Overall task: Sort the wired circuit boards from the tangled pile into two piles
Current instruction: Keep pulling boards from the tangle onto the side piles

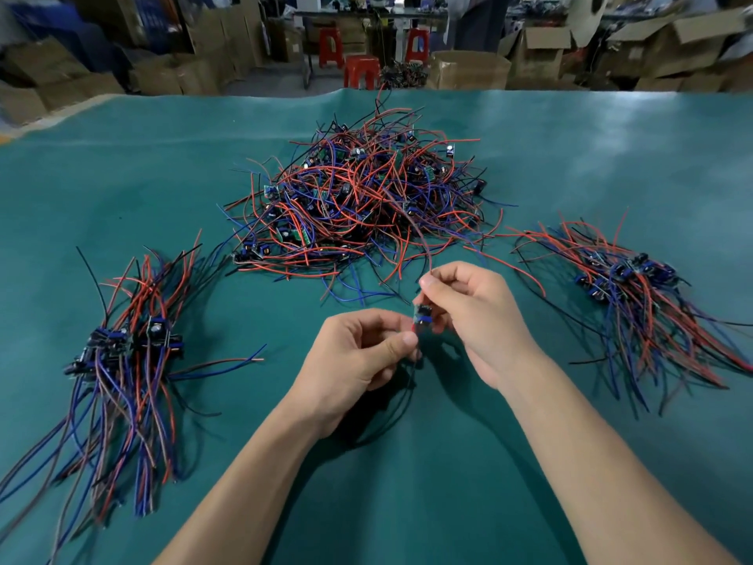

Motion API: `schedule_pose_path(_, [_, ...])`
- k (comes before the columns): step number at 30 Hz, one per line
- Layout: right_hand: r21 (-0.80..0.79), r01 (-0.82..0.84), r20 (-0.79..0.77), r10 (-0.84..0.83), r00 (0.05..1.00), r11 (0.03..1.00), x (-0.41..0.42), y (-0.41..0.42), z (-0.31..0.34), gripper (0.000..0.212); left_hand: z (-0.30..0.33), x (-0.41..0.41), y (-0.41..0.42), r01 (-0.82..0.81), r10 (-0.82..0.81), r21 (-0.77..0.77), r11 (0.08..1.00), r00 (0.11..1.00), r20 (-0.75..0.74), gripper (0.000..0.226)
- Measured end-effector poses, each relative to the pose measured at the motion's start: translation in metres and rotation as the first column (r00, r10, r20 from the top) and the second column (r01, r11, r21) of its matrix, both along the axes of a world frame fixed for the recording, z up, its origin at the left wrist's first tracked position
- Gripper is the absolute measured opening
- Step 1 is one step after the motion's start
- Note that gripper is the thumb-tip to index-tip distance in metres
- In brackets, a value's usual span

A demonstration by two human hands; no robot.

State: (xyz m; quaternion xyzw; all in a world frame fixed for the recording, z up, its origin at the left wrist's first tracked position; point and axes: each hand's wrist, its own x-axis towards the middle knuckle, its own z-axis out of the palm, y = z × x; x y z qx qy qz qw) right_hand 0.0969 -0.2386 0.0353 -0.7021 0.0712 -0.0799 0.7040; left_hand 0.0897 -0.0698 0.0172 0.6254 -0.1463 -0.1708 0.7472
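Three heaps lie on the green table [570,165]: one tangled pile [358,197], one left pile [122,352], one right pile [627,287]; left hand [358,352] and right hand [472,316] both pinch one circuit board [423,314] (wires trailing) between them

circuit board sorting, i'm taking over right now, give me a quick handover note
Left hand and right hand both pinch one wired board above the green table, its red wire rising past the right thumb.
Tangled pile sits at the centre back, still large.
Sorted left pile and right pile lie on either side.
Done: two piles started.
Left: place the held board, then work through the tangle.
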Motion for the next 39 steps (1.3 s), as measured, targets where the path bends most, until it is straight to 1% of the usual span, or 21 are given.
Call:
schedule_pose_path(3, [0.028,0.086,0.0,-0.086,0.996,0.996,0.004,-0.007,-0.001,0.014,-0.001,0.0,0.001,0.038,-0.039,0.058,0.998,0.999,0.018,0.005])
schedule_pose_path(6, [0.062,0.137,0.015,-0.138,0.99,0.989,0.007,-0.014,-0.002,0.011,-0.001,0.0,0.001,0.036,-0.037,0.063,0.997,0.999,0.007,0.005])
schedule_pose_path(9, [0.143,0.275,0.024,-0.281,0.959,0.951,0.011,-0.025,-0.001,0.008,-0.001,0.001,0.003,0.065,-0.068,0.095,0.993,0.997,0.027,0.005])
schedule_pose_path(11, [0.244,0.378,-0.012,-0.387,0.922,0.893,0.013,-0.036,0.0,0.012,-0.001,0.001,0.003,0.089,-0.095,0.125,0.988,0.994,0.048,0.005])
schedule_pose_path(13, [0.371,0.457,-0.054,-0.472,0.88,0.808,0.013,-0.048,0.001,0.015,0.0,0.0,0.002,0.095,-0.103,0.14,0.986,0.993,0.049,0.007])
schedule_pose_path(15, [0.477,0.519,-0.094,-0.546,0.832,0.709,0.012,-0.055,0.004,0.011,0.001,0.0,0.001,0.063,-0.065,0.115,0.991,0.998,0.015,0.01])
schedule_pose_path(16, [0.499,0.54,-0.114,-0.566,0.817,0.678,0.012,-0.056,0.006,0.01,0.001,0.001,0.001,0.033,-0.032,0.084,0.996,0.999,-0.008,0.01])
schedule_pose_path(17, [0.496,0.549,-0.13,-0.567,0.813,0.673,0.011,-0.056,0.008,0.016,0.002,0.001,0.001,-0.002,0.003,0.049,0.999,1.0,-0.025,0.01])
schedule_pose_path(19, [0.455,0.492,-0.146,-0.482,0.864,0.742,0.009,-0.048,0.012,0.029,0.003,0.001,-0.001,-0.057,0.056,-0.01,0.998,0.998,-0.041,0.009])
schedule_pose_path(20, [0.414,0.402,-0.137,-0.38,0.915,0.817,0.007,-0.041,0.014,0.031,0.003,0.001,-0.001,-0.074,0.072,-0.037,0.997,0.996,-0.051,0.008])
schedule_pose_path(22, [0.245,0.095,-0.117,-0.068,0.991,0.965,0.003,-0.023,0.014,0.026,0.003,0.001,-0.002,-0.087,0.081,-0.081,0.993,0.994,-0.078,0.005])
schedule_pose_path(23, [0.154,-0.071,-0.118,0.09,0.989,0.985,0.0,-0.013,0.013,0.02,0.003,0.002,-0.002,-0.087,0.079,-0.096,0.992,0.993,-0.085,0.004])
schedule_pose_path(24, [0.092,-0.194,-0.117,0.204,0.972,0.977,-0.002,-0.006,0.011,0.013,0.002,0.002,-0.002,-0.085,0.076,-0.102,0.991,0.994,-0.084,0.003])
schedule_pose_path(25, [0.051,-0.25,-0.107,0.254,0.961,0.967,-0.004,-0.002,0.009,0.006,0.002,0.002,-0.001,-0.083,0.075,-0.101,0.991,0.994,-0.08,0.004])
schedule_pose_path(26, [0.031,-0.248,-0.087,0.249,0.964,0.968,-0.005,0.0,0.008,0.003,0.001,0.003,-0.001,-0.082,0.075,-0.094,0.992,0.994,-0.076,0.005])
schedule_pose_path(29, [0.054,-0.204,-0.04,0.206,0.978,0.978,-0.004,-0.001,0.006,0.015,-0.002,0.004,-0.001,-0.087,0.086,-0.055,0.995,0.996,-0.03,0.014])
schedule_pose_path(31, [0.043,-0.194,-0.026,0.195,0.98,0.98,-0.004,-0.001,0.005,0.017,-0.004,0.005,-0.001,-0.102,0.103,-0.012,0.995,0.995,0.018,0.019])
schedule_pose_path(33, [0.073,-0.21,-0.019,0.212,0.977,0.975,-0.005,0.0,0.006,0.019,-0.005,0.006,0.0,-0.107,0.105,0.024,0.994,0.993,0.057,0.021])
schedule_pose_path(36, [0.135,-0.243,-0.017,0.247,0.969,0.961,-0.007,0.0,0.008,0.019,-0.005,0.004,-0.001,-0.081,0.078,0.049,0.995,0.995,0.065,0.021])
schedule_pose_path(38, [0.137,-0.2,-0.023,0.205,0.979,0.97,-0.008,0.001,0.011,0.015,-0.002,0.003,-0.002,-0.051,0.046,0.091,0.995,0.997,0.062,0.022])
schedule_pose_path(39, [0.154,-0.157,-0.022,0.162,0.986,0.976,-0.007,-0.001,0.013,0.014,-0.001,0.001,-0.002,-0.023,0.011,0.135,0.991,0.996,0.089,0.023])
